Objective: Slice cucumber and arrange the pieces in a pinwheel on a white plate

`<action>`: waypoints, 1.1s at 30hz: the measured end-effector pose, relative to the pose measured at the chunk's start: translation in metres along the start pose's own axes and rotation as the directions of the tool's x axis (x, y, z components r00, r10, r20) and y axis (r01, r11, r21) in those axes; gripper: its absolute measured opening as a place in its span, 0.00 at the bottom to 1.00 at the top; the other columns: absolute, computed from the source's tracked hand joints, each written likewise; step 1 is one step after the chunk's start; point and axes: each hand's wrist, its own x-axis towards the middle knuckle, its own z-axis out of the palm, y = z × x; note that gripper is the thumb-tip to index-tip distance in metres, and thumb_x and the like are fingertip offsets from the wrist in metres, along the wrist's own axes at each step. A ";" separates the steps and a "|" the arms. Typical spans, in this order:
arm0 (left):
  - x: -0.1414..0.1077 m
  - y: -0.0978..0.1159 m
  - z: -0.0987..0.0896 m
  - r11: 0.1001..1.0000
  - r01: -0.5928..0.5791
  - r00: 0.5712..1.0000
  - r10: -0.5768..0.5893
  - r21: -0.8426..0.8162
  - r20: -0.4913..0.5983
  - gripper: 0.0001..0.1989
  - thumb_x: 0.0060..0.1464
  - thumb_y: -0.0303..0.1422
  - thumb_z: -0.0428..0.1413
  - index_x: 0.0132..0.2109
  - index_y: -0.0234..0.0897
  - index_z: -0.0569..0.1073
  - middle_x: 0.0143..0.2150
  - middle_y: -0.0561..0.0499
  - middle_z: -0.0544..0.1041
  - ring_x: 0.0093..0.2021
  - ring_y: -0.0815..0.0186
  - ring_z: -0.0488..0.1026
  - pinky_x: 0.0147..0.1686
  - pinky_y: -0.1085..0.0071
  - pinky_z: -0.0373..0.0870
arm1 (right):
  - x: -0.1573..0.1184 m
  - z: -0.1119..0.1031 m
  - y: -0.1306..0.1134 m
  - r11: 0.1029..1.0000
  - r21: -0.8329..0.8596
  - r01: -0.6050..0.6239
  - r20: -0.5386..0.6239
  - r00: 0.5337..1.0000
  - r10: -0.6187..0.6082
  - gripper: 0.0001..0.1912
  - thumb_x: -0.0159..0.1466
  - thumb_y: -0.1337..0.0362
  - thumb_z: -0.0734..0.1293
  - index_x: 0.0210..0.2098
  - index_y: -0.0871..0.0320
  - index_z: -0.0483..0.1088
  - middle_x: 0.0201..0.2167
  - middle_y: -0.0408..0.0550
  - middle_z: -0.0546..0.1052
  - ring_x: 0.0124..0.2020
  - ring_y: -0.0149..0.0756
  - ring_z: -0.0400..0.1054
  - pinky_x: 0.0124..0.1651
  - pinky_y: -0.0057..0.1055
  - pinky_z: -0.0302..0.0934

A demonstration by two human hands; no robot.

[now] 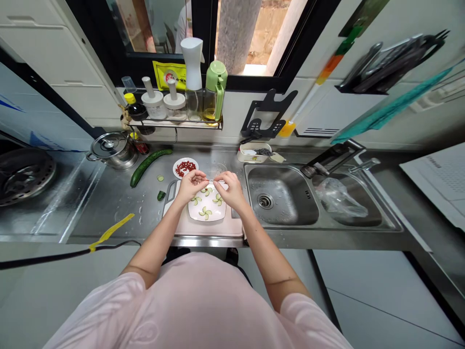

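Observation:
My left hand (193,186) and my right hand (231,190) are raised over the far edge of a white plate (221,216), close together. The fingers of both are pinched; whatever is between them is too small to make out. On the plate lie several pinwheel shapes of thin cucumber slices (205,213). A pale pink cutting board (203,230) is under the plate. Just beyond my left hand stands a small white dish (175,169) of red bits (185,168). A clear bowl (219,169) behind my fingers is partly hidden.
Left of the board lie a long cucumber (147,167), a cut piece (161,195) and a lidded pot (114,150). To the right are a sink (286,198) and a plastic bag (339,198). A rack (178,124) of bottles and jars hangs above the counter.

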 end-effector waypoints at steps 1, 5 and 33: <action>-0.001 0.002 0.001 0.999 -0.013 1.000 0.013 0.029 0.007 0.15 0.40 0.34 0.64 0.37 0.36 0.71 0.32 0.51 0.74 0.31 0.71 0.70 0.32 0.75 0.66 | 0.000 0.000 0.000 1.000 -0.002 0.000 0.006 1.000 0.000 0.07 0.64 0.60 0.62 0.34 0.54 0.70 0.35 0.46 0.71 0.41 0.38 0.62 0.47 0.37 0.55; -0.004 0.006 0.003 0.989 -0.054 0.998 0.051 0.141 0.023 0.14 0.41 0.34 0.63 0.37 0.36 0.72 0.32 0.51 0.75 0.32 0.70 0.70 0.32 0.74 0.64 | -0.001 -0.001 -0.002 1.000 -0.006 0.006 0.029 1.000 -0.006 0.07 0.64 0.60 0.62 0.35 0.54 0.70 0.36 0.47 0.70 0.43 0.38 0.61 0.47 0.37 0.56; -0.014 -0.010 0.009 0.959 -0.095 0.991 0.067 0.266 0.112 0.15 0.45 0.32 0.60 0.43 0.38 0.73 0.34 0.50 0.76 0.32 0.69 0.71 0.30 0.75 0.61 | -0.015 0.001 0.014 1.000 -0.022 0.017 0.063 0.998 -0.016 0.04 0.62 0.64 0.62 0.31 0.54 0.68 0.37 0.47 0.69 0.44 0.40 0.60 0.49 0.38 0.55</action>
